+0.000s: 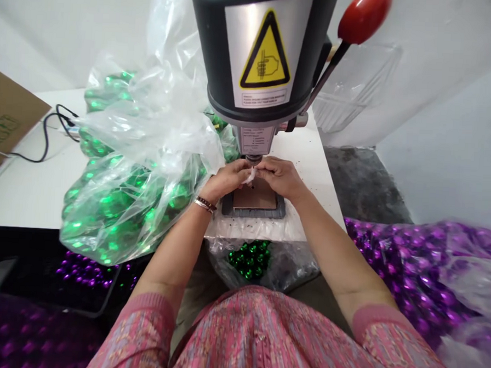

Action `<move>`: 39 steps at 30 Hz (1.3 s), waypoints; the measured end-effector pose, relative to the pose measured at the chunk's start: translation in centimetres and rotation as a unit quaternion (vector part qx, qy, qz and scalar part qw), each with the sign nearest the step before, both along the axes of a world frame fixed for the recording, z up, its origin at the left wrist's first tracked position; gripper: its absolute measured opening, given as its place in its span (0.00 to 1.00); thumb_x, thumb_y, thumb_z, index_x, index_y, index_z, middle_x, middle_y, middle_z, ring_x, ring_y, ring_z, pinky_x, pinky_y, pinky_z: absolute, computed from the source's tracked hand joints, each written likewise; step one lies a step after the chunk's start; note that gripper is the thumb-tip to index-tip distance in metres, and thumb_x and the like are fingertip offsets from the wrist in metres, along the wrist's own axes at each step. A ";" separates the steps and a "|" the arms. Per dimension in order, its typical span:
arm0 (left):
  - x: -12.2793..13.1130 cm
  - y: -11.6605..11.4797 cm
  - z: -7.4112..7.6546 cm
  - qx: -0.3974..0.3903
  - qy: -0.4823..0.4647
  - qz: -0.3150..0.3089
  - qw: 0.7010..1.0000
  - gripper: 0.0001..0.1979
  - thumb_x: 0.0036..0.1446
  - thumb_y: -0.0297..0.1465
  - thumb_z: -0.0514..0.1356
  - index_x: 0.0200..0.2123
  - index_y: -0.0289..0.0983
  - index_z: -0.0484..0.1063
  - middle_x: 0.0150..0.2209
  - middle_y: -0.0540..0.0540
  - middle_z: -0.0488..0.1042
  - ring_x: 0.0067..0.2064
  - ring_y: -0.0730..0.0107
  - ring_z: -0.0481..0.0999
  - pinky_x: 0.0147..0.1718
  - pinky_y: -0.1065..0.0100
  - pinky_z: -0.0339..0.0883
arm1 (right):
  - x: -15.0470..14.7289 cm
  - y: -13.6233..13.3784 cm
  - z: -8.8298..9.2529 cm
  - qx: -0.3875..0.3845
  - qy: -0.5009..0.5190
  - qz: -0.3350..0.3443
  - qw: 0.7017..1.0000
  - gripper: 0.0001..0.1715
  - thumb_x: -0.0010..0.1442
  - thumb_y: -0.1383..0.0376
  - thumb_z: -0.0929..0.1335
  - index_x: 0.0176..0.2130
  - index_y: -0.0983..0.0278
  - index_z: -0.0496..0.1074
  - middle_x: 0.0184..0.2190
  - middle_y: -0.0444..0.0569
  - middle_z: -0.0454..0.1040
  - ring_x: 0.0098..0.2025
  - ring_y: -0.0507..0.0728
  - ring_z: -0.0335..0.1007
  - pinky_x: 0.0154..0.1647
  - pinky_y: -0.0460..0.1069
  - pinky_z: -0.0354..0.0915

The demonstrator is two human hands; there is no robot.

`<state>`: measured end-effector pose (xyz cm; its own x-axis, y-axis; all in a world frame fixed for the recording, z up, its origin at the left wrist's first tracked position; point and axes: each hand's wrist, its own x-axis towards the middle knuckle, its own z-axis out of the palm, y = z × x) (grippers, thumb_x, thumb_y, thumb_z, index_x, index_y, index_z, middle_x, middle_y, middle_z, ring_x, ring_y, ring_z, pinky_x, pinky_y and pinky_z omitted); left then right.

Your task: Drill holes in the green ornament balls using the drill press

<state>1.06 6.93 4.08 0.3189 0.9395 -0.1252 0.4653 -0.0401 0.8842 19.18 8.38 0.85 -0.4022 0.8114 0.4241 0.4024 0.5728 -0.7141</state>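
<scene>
Under the head of a bench drill press, both my hands meet just below its chuck. My left hand is closed, its fingertips pinching a small crumpled white piece, perhaps tissue or thin plastic. From the other side my right hand is also closed, thumb and fingers pressed on the same white piece. The drill bit is mostly hidden by my fingers. Beneath them lies a brown board with a small dark hole, on the grey press base.
Clear plastic bags of shiny green balls crowd the left of the white table. A red-knobbed lever sticks out upper right. Green balls sit in plastic below the table edge. Bagged purple balls lie right; a cardboard box stands left.
</scene>
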 end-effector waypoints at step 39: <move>1.5 -3.1 -2.9 0.069 -0.186 0.223 0.954 0.06 0.49 0.33 0.64 0.29 0.36 0.76 0.28 0.51 0.74 0.32 0.73 0.69 0.35 0.70 0.64 | -1.7 -5.1 -0.2 0.064 0.010 -0.189 0.980 0.19 0.69 0.56 0.61 0.47 0.61 0.76 0.41 0.48 0.80 0.42 0.50 0.75 0.46 0.46 0.70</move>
